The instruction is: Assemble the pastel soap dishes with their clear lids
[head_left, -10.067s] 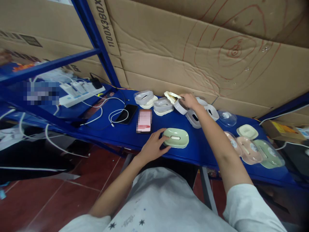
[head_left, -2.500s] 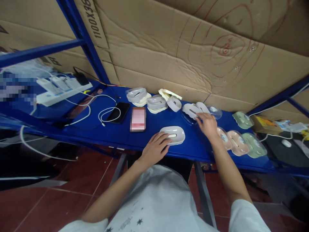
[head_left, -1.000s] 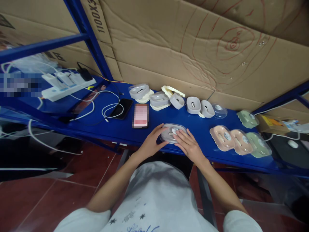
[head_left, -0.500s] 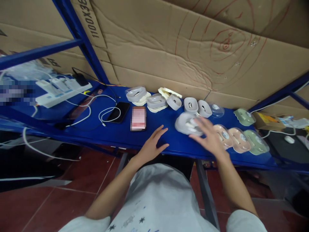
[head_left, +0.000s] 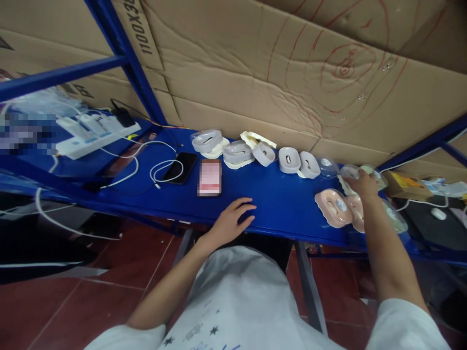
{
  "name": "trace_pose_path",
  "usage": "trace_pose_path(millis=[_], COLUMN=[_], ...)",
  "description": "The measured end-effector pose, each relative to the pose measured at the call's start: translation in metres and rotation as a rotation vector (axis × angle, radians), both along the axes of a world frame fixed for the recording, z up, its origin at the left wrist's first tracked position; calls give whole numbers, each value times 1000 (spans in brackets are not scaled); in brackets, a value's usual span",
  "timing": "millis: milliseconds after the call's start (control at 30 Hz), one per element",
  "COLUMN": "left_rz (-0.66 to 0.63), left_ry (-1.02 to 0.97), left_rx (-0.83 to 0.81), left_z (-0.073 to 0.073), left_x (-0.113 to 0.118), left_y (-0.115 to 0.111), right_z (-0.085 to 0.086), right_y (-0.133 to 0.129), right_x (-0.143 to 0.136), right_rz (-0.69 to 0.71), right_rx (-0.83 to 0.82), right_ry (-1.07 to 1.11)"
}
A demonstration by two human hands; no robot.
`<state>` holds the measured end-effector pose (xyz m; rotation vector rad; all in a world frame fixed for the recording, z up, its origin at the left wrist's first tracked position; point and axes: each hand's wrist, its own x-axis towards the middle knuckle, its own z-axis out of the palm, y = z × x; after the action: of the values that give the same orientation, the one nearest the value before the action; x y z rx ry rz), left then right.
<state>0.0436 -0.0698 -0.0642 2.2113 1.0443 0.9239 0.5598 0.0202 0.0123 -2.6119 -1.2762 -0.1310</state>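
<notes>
My right hand (head_left: pixel 364 184) is at the far right of the blue shelf, gripping a soap dish (head_left: pixel 349 172) with a clear lid and a pale base; the fingertips are partly hidden. Just behind that hand lies a green lidded soap dish (head_left: pixel 379 176). Below my right forearm are a pink soap dish (head_left: pixel 333 208), a second pink one partly covered by the arm, and another green one (head_left: pixel 396 216). Over the shelf's front edge my left hand (head_left: pixel 235 218) holds nothing, its fingers spread.
Grey soap-dish trays (head_left: pixel 290 160) and cream wavy bases (head_left: pixel 239 164) line the back against the cardboard (head_left: pixel 226 73). A clear lid (head_left: pixel 327 167) lies beside them. Left are a phone with a lit screen (head_left: pixel 209 177), a dark phone (head_left: pixel 184 167), white cables and a power strip (head_left: pixel 98 141).
My right hand has moved right and back, carrying the clear-lidded soap dish from mid-shelf to beside the green one. My left hand has barely moved.
</notes>
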Motion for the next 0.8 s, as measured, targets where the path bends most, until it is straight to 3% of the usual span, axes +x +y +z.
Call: trace_pose_path(millis=[267, 600, 800], left_rz=[-2, -4, -1], left_ry=[13, 42, 58], left_rx=[37, 68, 77], left_z=[-1, -6, -7], left_x=[1, 2, 3], left_y=[-1, 0, 0], right_z=[4, 12, 10], right_y=[-5, -16, -10], right_x=[10, 10, 11], right_rz=[19, -86, -23], right_rx=[-13, -153, -186], right_ry=[26, 58, 33])
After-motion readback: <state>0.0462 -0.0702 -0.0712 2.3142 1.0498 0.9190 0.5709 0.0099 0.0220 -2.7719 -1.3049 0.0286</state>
